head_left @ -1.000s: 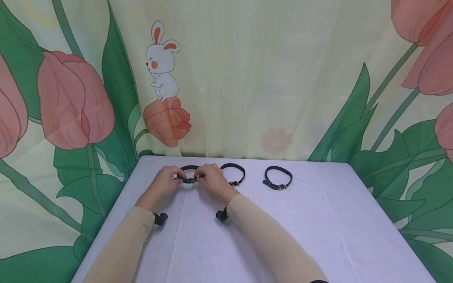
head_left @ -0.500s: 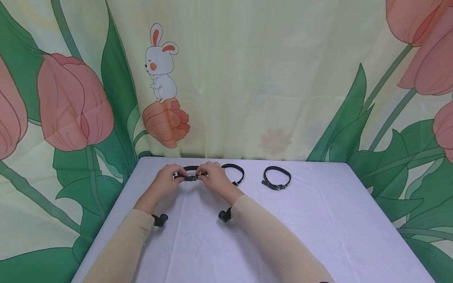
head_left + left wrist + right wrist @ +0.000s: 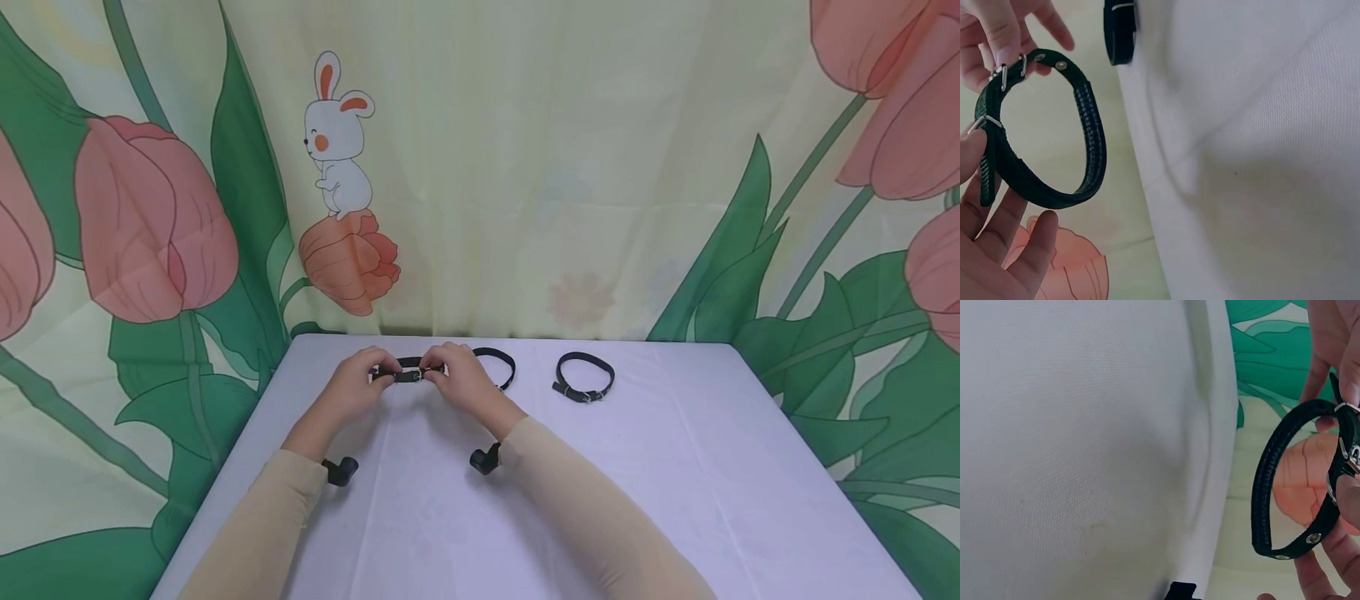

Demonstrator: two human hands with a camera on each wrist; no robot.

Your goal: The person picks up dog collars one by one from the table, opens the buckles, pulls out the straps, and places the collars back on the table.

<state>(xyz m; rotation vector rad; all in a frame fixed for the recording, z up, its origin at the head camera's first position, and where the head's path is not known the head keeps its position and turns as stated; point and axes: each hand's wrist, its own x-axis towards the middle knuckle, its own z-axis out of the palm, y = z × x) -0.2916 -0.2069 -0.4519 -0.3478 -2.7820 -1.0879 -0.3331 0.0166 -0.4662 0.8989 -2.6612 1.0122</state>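
A black buckled collar is between my two hands near the back left of the table, closed into a loop. My left hand pinches the strap's tail end by the metal keeper, thumb in front. My right hand pinches the band beside the buckle. In the left wrist view the collar shows a stitched lining and metal eyelets, raised off the cloth. The right wrist view shows the silver buckle between the two thumbs. A second black collar lies just right of my right hand, partly hidden by it.
A third black collar lies buckled farther right on the white-clothed table. A curtain printed with tulips and a rabbit hangs right behind the table's back edge. Small black cameras sit on both wrists.
Both hands have shifted slightly to the right and up with the collar, still pinching it. My right forearm has swung a little rightward, covering more of the second collar. The other collars lie still.
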